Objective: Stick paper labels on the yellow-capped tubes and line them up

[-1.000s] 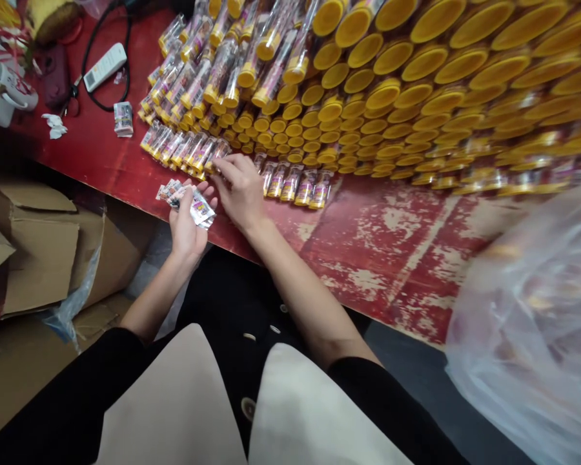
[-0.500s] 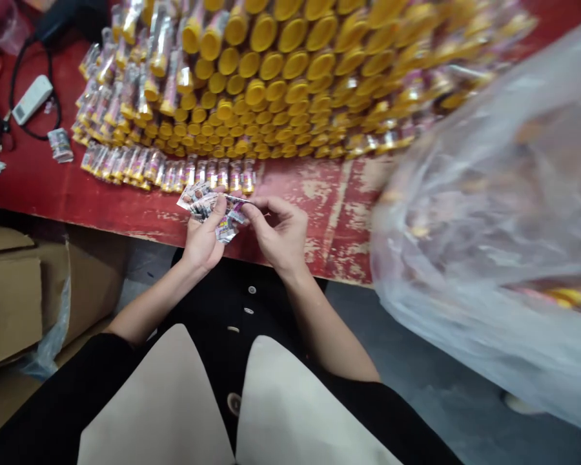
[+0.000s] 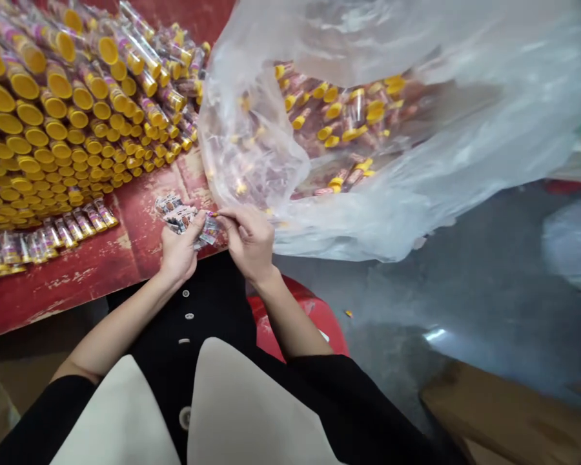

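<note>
At the worktop's [image 3: 91,271] front edge, the left hand [image 3: 178,255] grips fanned small printed sachets [image 3: 177,213], the right hand [image 3: 254,242] pinches their edge, both having shifted beside the translucent plastic bag [image 3: 348,226].

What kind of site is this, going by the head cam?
Probably a small packing workshop: a big stack of yellow-capped tubes on a worn red table, a large plastic bag holding more yellow-capped items, and a cardboard box on the floor.

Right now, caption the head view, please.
Left hand holds printed slips, right hand pinching one, near yellow-capped tubes and plastic bag.
</note>
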### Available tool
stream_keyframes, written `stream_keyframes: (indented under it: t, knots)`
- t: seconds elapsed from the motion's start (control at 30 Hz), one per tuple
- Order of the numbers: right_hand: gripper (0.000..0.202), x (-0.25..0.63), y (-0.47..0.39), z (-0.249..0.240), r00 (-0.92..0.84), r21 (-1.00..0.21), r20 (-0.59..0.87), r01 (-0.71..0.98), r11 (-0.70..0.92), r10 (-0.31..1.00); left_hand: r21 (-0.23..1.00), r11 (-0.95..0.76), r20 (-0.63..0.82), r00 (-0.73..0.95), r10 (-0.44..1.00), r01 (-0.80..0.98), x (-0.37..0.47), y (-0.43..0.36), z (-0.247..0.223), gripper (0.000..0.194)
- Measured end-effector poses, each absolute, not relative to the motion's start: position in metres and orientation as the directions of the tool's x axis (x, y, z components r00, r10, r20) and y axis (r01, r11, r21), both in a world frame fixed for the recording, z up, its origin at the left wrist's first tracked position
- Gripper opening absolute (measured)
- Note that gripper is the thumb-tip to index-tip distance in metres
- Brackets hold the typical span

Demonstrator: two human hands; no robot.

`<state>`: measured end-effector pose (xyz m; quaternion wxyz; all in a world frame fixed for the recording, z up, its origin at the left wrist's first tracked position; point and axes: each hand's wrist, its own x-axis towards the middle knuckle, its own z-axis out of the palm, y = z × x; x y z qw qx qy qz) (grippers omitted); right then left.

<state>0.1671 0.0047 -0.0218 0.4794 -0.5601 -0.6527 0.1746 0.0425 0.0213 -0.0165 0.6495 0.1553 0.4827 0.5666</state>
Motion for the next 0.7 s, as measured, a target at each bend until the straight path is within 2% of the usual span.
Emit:
stream_keyframes:
  t: [0.1, 0.17, 0.3, 0.37, 0.4, 0.53, 0.6, 0.7]
  knots:
    - [0.011, 0.184, 0.0, -0.021, 0.153, -0.749, 0.471, 0.59, 0.302, 0.869, 0.733, 0.384, -0.452, 0.02, 0.892, -0.561, 0.057, 0.024, -0.013, 0.059]
    - [0.016, 0.19, -0.003, -0.019, 0.172, -0.746, 0.457, 0.609, 0.27, 0.873, 0.728, 0.43, -0.466, 0.074, 0.882, -0.534, 0.063, 0.026, -0.013, 0.063]
    - [0.032, 0.22, 0.008, -0.02, 0.132, -0.747, 0.402, 0.619, 0.241, 0.906, 0.771, 0.377, -0.43, 0.017, 0.903, -0.513, 0.069, 0.03, -0.014, 0.051]
    - [0.037, 0.257, 0.026, -0.029, 0.285, -0.702, 0.409, 0.705, 0.099, 0.867, 0.792, 0.33, -0.405, -0.039, 0.913, -0.514, 0.069, 0.03, -0.014, 0.042]
    - [0.038, 0.28, 0.038, -0.037, 0.418, -0.649, 0.432, 0.759, -0.047, 0.799, 0.8, 0.31, -0.395, -0.061, 0.917, -0.514, 0.068, 0.03, -0.014, 0.039]
    - [0.031, 0.362, 0.088, -0.081, 0.666, -0.623, 0.328, 0.685, -0.377, 0.67, 0.823, 0.233, -0.332, -0.106, 0.937, -0.518, 0.057, 0.028, -0.011, 0.043]
    - [0.025, 0.381, 0.102, -0.097, 0.709, -0.613, 0.273, 0.649, -0.45, 0.651, 0.832, 0.199, -0.309, -0.136, 0.941, -0.518, 0.047, 0.026, -0.009, 0.046]
    - [0.013, 0.372, 0.099, -0.091, 0.638, -0.615, 0.279, 0.693, -0.378, 0.717, 0.841, 0.195, -0.322, -0.178, 0.93, -0.504, 0.032, 0.024, -0.008, 0.043]
